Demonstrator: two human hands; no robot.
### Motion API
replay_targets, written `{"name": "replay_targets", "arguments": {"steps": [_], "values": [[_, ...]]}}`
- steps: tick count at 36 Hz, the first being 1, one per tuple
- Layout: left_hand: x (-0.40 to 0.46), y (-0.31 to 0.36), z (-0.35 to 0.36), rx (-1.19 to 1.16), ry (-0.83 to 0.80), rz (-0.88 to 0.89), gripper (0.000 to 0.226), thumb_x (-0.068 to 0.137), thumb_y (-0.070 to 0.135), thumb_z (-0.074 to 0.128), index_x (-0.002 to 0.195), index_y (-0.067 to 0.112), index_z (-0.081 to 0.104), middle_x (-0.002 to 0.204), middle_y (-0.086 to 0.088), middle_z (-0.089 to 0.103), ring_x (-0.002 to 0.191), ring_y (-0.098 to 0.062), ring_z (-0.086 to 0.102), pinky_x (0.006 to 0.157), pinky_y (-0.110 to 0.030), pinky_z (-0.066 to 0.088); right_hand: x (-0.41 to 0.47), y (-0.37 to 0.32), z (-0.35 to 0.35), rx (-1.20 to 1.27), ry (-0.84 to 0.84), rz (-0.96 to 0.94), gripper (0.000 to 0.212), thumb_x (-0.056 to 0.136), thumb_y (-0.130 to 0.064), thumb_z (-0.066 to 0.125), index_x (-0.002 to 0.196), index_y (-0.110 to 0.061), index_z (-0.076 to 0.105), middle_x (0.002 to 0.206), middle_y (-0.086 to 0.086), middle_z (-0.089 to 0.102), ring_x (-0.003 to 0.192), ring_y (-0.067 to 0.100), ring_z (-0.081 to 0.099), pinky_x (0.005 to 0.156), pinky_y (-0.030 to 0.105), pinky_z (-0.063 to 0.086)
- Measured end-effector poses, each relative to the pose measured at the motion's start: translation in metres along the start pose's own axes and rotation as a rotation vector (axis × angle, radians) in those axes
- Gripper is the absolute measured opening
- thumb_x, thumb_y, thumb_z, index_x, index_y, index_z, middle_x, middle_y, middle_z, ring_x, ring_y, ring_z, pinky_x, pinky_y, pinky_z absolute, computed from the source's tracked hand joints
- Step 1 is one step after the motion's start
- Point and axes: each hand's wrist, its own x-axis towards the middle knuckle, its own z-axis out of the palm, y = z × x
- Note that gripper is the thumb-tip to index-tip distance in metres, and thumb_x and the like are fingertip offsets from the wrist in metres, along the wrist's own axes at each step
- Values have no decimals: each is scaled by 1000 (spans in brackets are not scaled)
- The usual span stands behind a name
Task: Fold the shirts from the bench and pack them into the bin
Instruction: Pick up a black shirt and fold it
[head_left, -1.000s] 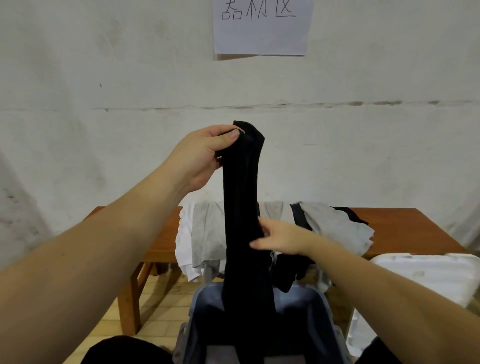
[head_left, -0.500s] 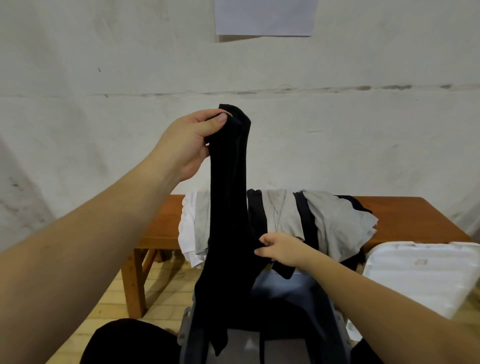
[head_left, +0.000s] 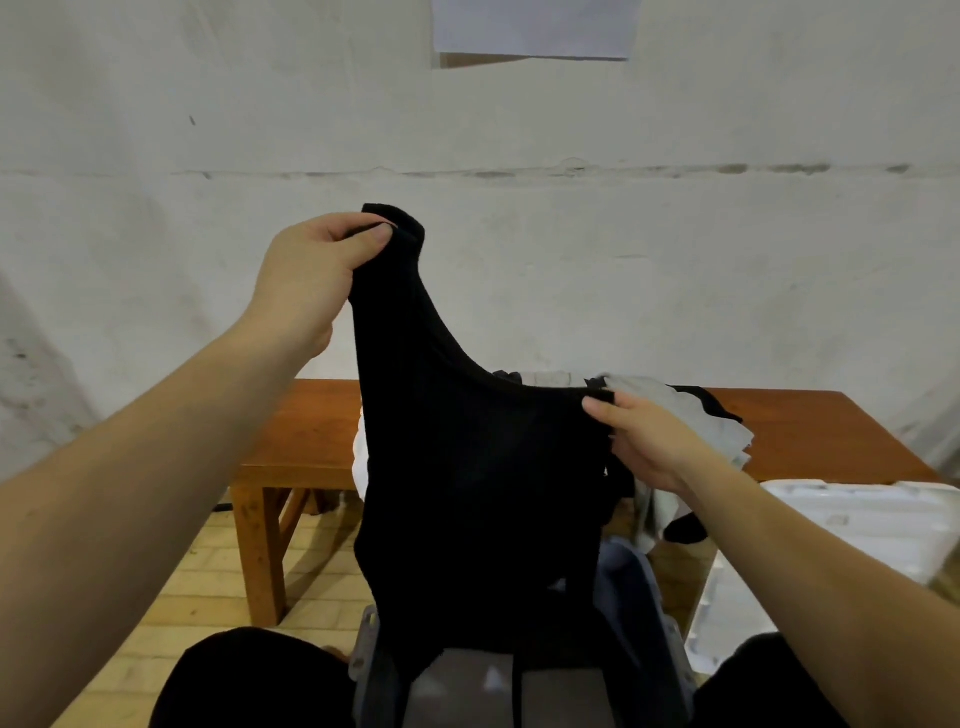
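Note:
A black shirt (head_left: 478, 483) hangs spread in front of me. My left hand (head_left: 311, 275) pinches its top corner, raised high. My right hand (head_left: 644, 447) pinches its other edge lower down, at bench height. The shirt's lower part hangs down over the grey-blue bin (head_left: 644, 597) between my knees and hides most of it. More shirts, grey (head_left: 691, 415), white (head_left: 361, 457) and black, lie heaped on the wooden bench (head_left: 306, 431) behind the held shirt.
A white foam tray (head_left: 841, 530) sits at the right, next to the bin. A pale wall with a sheet of paper (head_left: 530, 26) stands close behind the bench. The floor is yellow brick (head_left: 208, 571). My dark-clad knees flank the bin.
The black shirt was a narrow hanging strip; my right hand has pulled its edge out to the right and up, spreading it wide. My left hand holds the top corner as before.

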Motion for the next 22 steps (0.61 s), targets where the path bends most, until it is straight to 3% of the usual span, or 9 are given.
{"name": "replay_targets", "arguments": {"steps": [4,8,11,13,16,19,22], "values": [[0,9,14,-41,0,-16,14,89,18,70,102,19,74,99,1,76,93,-13,72,78,-24,55,-3,-28,13,139,-93,-53,40,89,-18,58,128,-9,59,121,8,69,114,22,65,96,32,52],[0,16,41,-146,-49,-114,13,89,16,70,102,17,72,98,-1,76,90,-15,73,78,-31,59,5,-34,37,68,-186,-47,45,93,-7,57,137,-19,53,133,-4,61,120,11,60,102,26,48],[3,15,65,-246,-68,-207,11,89,12,69,100,14,71,92,-4,75,87,-19,72,78,-33,60,13,-26,59,-126,-206,-55,26,86,-17,71,110,-25,73,146,-11,48,129,7,51,110,28,39],[5,11,79,-309,-90,-266,11,90,10,67,100,11,70,92,-5,74,87,-20,71,76,-33,60,15,-18,66,-144,-237,-14,20,82,-24,73,102,-22,74,129,-4,61,119,15,59,110,37,40],[10,-2,90,-375,-114,-324,19,92,8,64,111,5,67,106,-12,72,99,-25,70,83,-36,59,8,-13,70,-50,-268,20,10,93,-13,63,102,-14,68,97,5,68,94,20,65,94,38,49],[11,-17,90,-415,-141,-333,28,96,8,59,122,-1,61,105,-12,69,90,-23,70,77,-30,59,4,-11,69,17,-218,-13,12,96,-12,58,104,-12,66,92,4,68,88,18,65,85,31,52],[7,-32,84,-384,-216,-344,44,97,19,59,135,0,49,118,-12,66,97,-24,71,86,-32,57,1,-13,64,75,-173,-53,13,97,-14,56,107,-7,62,98,10,64,94,24,62,87,33,51]]}}
